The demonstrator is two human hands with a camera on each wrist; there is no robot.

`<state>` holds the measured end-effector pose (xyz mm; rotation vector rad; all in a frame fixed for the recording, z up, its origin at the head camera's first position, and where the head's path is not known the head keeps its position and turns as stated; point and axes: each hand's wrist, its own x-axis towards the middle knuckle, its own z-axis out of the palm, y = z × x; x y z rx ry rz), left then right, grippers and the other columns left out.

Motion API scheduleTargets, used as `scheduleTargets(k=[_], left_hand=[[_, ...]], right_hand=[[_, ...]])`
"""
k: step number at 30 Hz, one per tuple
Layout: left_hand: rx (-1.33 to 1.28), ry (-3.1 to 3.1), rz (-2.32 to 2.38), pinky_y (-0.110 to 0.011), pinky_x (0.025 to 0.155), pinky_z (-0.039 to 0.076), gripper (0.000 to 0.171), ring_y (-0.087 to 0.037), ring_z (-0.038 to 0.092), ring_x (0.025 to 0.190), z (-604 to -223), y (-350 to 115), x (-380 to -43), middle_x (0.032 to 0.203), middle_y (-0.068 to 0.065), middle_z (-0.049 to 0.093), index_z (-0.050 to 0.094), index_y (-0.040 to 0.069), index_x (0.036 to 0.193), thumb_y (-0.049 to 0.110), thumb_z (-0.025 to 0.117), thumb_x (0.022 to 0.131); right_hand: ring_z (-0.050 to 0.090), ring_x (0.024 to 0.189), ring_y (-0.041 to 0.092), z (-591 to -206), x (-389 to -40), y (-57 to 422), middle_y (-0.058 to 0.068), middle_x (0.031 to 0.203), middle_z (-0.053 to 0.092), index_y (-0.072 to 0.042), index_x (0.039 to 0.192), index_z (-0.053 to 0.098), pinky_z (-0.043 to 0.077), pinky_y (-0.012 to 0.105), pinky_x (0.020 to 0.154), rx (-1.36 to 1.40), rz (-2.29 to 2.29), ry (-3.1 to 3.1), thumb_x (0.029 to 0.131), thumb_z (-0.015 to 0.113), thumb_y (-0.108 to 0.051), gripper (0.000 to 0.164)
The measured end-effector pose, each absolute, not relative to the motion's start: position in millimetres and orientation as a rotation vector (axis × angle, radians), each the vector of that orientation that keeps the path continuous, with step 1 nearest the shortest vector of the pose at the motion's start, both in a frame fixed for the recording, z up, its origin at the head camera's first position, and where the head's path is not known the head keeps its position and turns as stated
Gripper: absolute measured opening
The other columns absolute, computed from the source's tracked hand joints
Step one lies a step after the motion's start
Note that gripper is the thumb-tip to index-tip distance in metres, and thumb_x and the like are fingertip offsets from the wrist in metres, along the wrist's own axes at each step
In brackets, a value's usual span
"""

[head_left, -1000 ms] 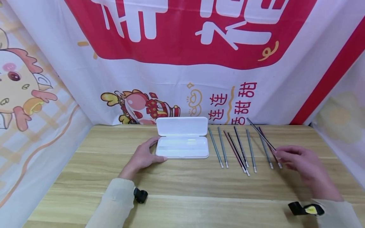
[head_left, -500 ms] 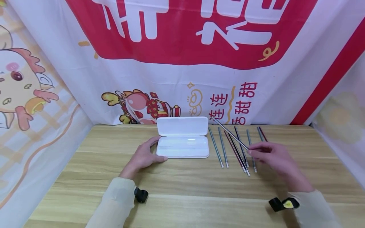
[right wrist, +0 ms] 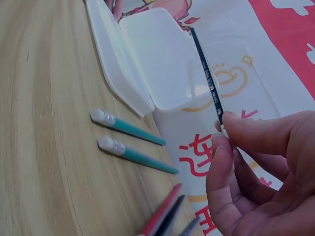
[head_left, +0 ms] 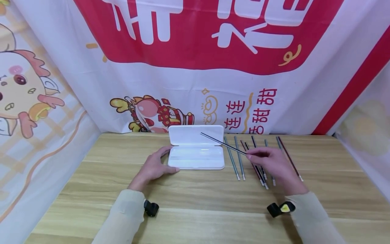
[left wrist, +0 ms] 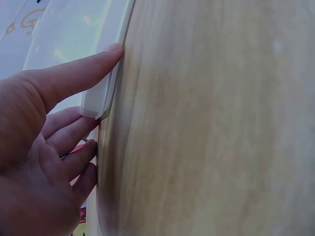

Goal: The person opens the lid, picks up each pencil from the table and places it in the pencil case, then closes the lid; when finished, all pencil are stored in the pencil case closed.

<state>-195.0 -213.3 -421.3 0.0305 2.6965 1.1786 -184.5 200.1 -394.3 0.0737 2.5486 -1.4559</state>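
A white pencil case (head_left: 196, 158) stands with its lid (head_left: 195, 135) raised and no pencil inside. My left hand (head_left: 156, 165) holds its left end. In the left wrist view the thumb lies along the front edge and other fingers reach round the corner. My right hand (head_left: 269, 166) pinches a dark pencil (right wrist: 207, 73) at its eraser end between thumb and fingers. The pencil slants up leftward, its far end overlapping the lid in the head view. Below and beside this hand lie teal pencils (right wrist: 140, 160), a dark red pencil (head_left: 290, 159) and dark ones, partly hidden.
The wooden table (head_left: 195, 217) ends at a printed cloth backdrop (head_left: 195, 95) behind the case. Another cloth (head_left: 36, 112) borders the left side. Several pencils lie in a loose row right of the case, erasers toward the near side.
My right hand has carried the dark pencil leftward from the right end of the row, over the other pencils, toward the case. My left hand has stayed at the case.
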Motion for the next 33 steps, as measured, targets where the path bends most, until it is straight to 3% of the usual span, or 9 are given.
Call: scheduleTargets(k=[4,10,15,21,33], left_hand=[[0.032,2.689,1.179,-0.067,0.132,0.024,0.093,-0.044,0.028,0.164,-420.5,-214.4,-195.3,0.174,-0.015,0.039,0.043,0.017,0.165,0.029,0.093,0.087],[0.038,2.687,1.187,-0.067,0.132,0.024,0.092,-0.043,0.028,0.164,-420.3,-215.9,-196.3,0.173,-0.014,0.041,0.044,0.018,0.165,0.028,0.092,0.087],[0.034,2.679,1.198,-0.067,0.133,0.022,0.092,-0.043,0.027,0.165,-421.1,-216.3,-196.3,0.173,-0.012,0.041,0.044,0.020,0.165,0.027,0.093,0.087],[0.038,2.669,1.207,-0.067,0.133,0.021,0.093,-0.043,0.026,0.165,-422.2,-216.7,-196.8,0.173,-0.012,0.041,0.044,0.020,0.165,0.026,0.093,0.086],[0.023,2.661,1.216,-0.068,0.133,0.021,0.092,-0.043,0.026,0.165,-424.4,-217.1,-196.0,0.174,-0.012,0.040,0.045,0.022,0.165,0.029,0.093,0.086]], right_hand=[[0.066,0.116,0.026,-396.3,-190.4,186.1,0.011,0.137,0.072,-0.017,0.128,0.078,0.055,0.034,0.093,0.027,-1.451,2.557,0.103,0.075,-0.033,0.030],[0.063,0.123,0.027,-399.1,-199.5,166.0,0.009,0.136,0.073,-0.015,0.125,0.079,0.051,0.036,0.098,-0.010,-1.524,2.492,0.102,0.076,-0.027,0.026],[0.065,0.116,0.027,-404.6,-207.7,150.7,0.010,0.133,0.074,-0.012,0.124,0.079,0.053,0.035,0.093,-0.065,-1.494,2.534,0.103,0.075,-0.023,0.025],[0.062,0.118,0.027,-409.4,-213.4,136.0,0.010,0.132,0.072,-0.014,0.125,0.079,0.052,0.039,0.096,-0.019,-1.484,2.523,0.103,0.074,-0.023,0.024],[0.066,0.103,0.023,-423.3,-226.3,111.0,0.011,0.119,0.078,-0.012,0.113,0.083,0.051,0.030,0.082,-0.083,-1.502,2.641,0.101,0.077,-0.018,0.015]])
